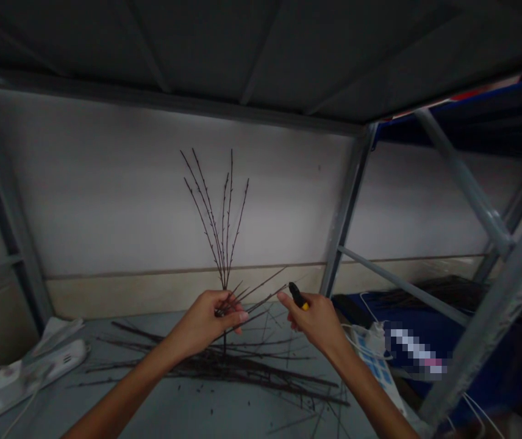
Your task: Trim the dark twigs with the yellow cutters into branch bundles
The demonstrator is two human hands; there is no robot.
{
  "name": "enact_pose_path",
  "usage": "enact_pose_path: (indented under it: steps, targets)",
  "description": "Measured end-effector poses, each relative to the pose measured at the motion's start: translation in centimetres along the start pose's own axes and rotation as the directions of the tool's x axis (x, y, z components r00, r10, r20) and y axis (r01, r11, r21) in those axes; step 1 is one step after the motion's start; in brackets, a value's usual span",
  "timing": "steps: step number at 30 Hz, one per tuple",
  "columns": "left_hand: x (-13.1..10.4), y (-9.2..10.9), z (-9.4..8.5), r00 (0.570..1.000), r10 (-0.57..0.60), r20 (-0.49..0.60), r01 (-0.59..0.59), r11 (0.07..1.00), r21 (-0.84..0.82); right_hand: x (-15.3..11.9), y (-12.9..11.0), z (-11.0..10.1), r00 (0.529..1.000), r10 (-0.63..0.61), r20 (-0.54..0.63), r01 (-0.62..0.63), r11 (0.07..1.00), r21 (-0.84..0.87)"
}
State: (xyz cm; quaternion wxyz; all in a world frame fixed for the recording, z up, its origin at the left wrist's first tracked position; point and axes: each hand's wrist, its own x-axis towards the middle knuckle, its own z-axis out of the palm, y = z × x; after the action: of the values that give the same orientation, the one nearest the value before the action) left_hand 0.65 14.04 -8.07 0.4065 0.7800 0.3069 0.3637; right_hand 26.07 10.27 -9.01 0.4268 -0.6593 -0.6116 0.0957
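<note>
Left hand (227, 312) pinches upright twigs (224, 274) between thumb and fingers, above a twig pile (252, 369) on the table (188, 414), while slanting twigs (263, 284) run up and rightward from that grip, tips just beside the right hand (311, 320), its fingers curled round a black-and-yellow tool (297, 296).

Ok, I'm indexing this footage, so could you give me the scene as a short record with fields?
Left hand: grip closed on thin twigs, some upright, others slanting rightward
Right hand: holding a black-and-yellow tool, type unclear
Table: grey, with a pile of twigs lying across it and small dark bits on the near side
Left edge: white power strip
Behind: pale wall beyond metal posts
</note>
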Motion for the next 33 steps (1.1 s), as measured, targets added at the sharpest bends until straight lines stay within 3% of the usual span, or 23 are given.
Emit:
enact_pose_path:
  steps: [16,23,33]
  targets:
    - [-1.3,0.4,0.1,0.999,0.000,0.036,0.000,1.000,-0.005,-1.1,-1.3,-2.4,0.999,-0.007,0.036,0.008,0.999,-0.033]
    - [-1.8,1.4,0.3,0.999,-0.011,0.033,0.012,1.000,-0.011,-1.2,-1.4,-2.8,0.999,-0.030,0.041,0.031,0.999,-0.024]
    - [-1.8,1.1,0.7,0.999,-0.024,0.044,0.025,0.999,-0.020,-0.9,-1.2,-2.5,0.999,-0.027,0.026,0.028,0.999,-0.033]
